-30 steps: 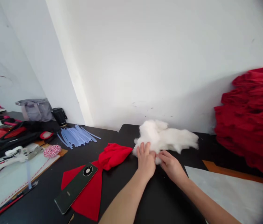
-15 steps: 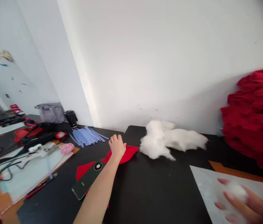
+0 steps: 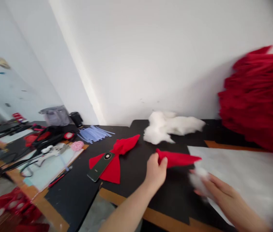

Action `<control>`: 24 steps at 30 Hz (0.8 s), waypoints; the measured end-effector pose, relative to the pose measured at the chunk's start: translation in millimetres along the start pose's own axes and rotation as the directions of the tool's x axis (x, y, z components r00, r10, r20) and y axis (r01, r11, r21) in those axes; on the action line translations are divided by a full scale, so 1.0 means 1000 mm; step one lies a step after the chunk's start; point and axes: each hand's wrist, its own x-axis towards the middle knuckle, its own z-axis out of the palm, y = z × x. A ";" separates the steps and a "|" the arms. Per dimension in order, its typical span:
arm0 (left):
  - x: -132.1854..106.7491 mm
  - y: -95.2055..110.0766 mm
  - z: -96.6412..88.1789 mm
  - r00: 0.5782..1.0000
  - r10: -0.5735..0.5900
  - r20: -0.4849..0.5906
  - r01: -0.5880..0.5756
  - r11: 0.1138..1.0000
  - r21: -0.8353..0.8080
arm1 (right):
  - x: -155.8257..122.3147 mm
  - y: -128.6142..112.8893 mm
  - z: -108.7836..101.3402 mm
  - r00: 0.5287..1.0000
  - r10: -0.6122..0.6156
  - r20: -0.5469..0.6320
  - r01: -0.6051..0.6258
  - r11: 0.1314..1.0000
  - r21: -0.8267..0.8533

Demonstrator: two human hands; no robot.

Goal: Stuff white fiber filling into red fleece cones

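Note:
My left hand [image 3: 156, 172] is closed around one end of a red cloth cone [image 3: 178, 159], whose pointed tip aims right. Close to that tip, my right hand [image 3: 221, 190] grips a tuft of white stuffing [image 3: 199, 181], somewhat blurred by motion. A fluffy heap of stuffing [image 3: 167, 127] lies farther back against the wall. Left of my hands rests another red cloth piece [image 3: 126, 145], gathered in its middle and flared at the near end. A dark green phone [image 3: 101, 167] lies across that flared part.
A tall stack of red cloth [image 3: 257, 103] rises at the right. White paper [image 3: 245, 167] covers the table's right side. Pale blue strips [image 3: 94, 133], a glue gun [image 3: 51, 151], a ball of red-and-white string [image 3: 77, 146] and a black cup [image 3: 75, 119] occupy the left.
My left hand has left the red cloth beside the phone and moved right, now with a red cloth cone in it. My right hand has come inward with the stuffing.

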 end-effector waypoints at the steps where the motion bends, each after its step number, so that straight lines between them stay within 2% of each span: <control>1: -0.024 0.000 0.013 0.994 0.024 0.110 -0.018 0.998 -0.056 | -0.003 -0.002 0.000 0.998 0.066 0.007 -0.066 0.998 -0.017; 3: -0.059 -0.001 0.024 0.952 0.085 0.295 -0.041 0.988 -0.151 | -0.009 -0.002 -0.004 0.985 0.173 0.004 -0.173 0.985 -0.006; 4: -0.067 -0.003 0.023 0.926 0.119 0.359 -0.055 0.982 -0.183 | -0.011 0.000 -0.008 0.975 0.222 -0.006 -0.222 0.975 0.018; 5: -0.069 -0.004 0.019 0.919 0.152 0.363 -0.092 0.980 -0.176 | -0.014 0.002 -0.015 0.963 0.269 -0.013 -0.267 0.962 0.057; 8: -0.047 -0.006 0.008 0.937 0.205 0.285 -0.198 0.979 -0.053 | -0.025 0.003 -0.037 0.921 0.389 0.004 -0.379 0.894 0.239; 11: -0.020 0.001 0.014 0.895 0.310 0.320 -0.313 0.949 -0.042 | -0.041 -0.010 -0.047 0.922 0.387 0.026 -0.364 0.840 0.403; 14: -0.016 0.012 0.033 0.871 0.328 0.366 -0.323 0.943 -0.078 | -0.060 -0.030 -0.035 0.959 0.278 -0.055 -0.232 0.882 0.410; 16: -0.028 0.020 0.047 0.876 0.310 0.369 -0.291 0.951 -0.106 | -0.070 -0.039 -0.019 0.982 0.103 -0.158 -0.062 0.967 0.245; 18: -0.047 0.026 0.059 0.888 0.288 0.359 -0.254 0.957 -0.142 | -0.073 -0.040 -0.006 0.960 -0.148 -0.237 0.145 0.989 -0.034; 20: -0.068 0.028 0.069 0.933 0.209 0.293 -0.149 0.965 -0.214 | -0.070 -0.033 0.002 0.906 -0.334 -0.261 0.266 0.928 -0.262; 22: -0.085 0.025 0.077 0.975 0.068 0.212 0.004 0.947 -0.323 | -0.064 -0.023 0.004 0.885 -0.384 -0.264 0.279 0.891 -0.358; 24: -0.094 0.022 0.082 0.979 -0.048 0.200 0.128 0.904 -0.409 | -0.061 -0.015 0.002 0.902 -0.354 -0.249 0.254 0.899 -0.357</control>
